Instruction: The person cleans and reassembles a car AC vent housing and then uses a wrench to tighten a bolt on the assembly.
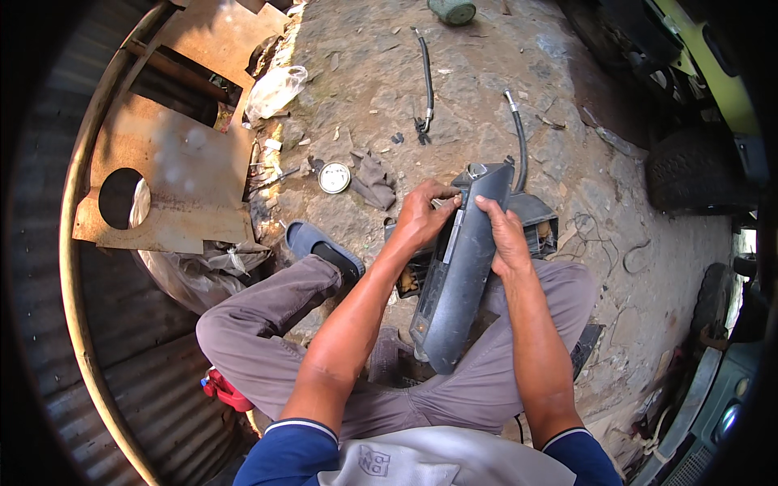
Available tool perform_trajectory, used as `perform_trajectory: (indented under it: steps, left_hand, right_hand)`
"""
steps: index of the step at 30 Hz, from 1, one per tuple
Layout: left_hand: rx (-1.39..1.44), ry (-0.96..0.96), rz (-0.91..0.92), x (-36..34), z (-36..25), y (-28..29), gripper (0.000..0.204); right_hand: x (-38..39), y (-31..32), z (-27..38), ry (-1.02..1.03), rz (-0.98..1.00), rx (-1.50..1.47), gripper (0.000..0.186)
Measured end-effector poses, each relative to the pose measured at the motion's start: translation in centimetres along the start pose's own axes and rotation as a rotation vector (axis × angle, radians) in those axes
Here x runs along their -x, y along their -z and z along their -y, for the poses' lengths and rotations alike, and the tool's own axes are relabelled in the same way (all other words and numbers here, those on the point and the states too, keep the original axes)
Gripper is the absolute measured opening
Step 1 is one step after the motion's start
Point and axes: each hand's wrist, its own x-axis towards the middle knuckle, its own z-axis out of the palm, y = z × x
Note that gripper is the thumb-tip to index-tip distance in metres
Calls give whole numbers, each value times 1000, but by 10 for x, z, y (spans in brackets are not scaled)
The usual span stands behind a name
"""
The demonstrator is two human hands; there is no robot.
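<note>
Left hand and right hand both closed around the upper end of a long dark plastic panel, held tilted above the lap. On the stone ground beyond: a round gauge, a grey rag, two black hoses.

the long dark plastic panel stood between both hands and filled the gap between the knees. behind it a black crate and a hose blocked the way to the far right. left of the panel a sandalled foot, a grey rag and a round gauge crowded the ground. farther left, a rusty cut sheet walled that side. beyond the panel the stone ground lay mostly open, crossed by a second hose. a tyre closed the far right.
</note>
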Motion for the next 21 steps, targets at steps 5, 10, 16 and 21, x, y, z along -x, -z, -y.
perform_trajectory:
  steps: [5,10,16,21]
  left_hand:
    - [83,89,-129,22,3,-25,56]
    - [311,275,-2,35,-14,-31,83]
    - [280,122,-20,40,-20,-30,81]
    - [273,88,15,37,-20,-28,81]
  right_hand:
    - [4,-4,1,17,-12,-14,44]
    - [10,1,1,23,-44,-35,40]
    - [22,0,6,67,21,20,36]
    - [17,3,-3,116,-12,-1,30]
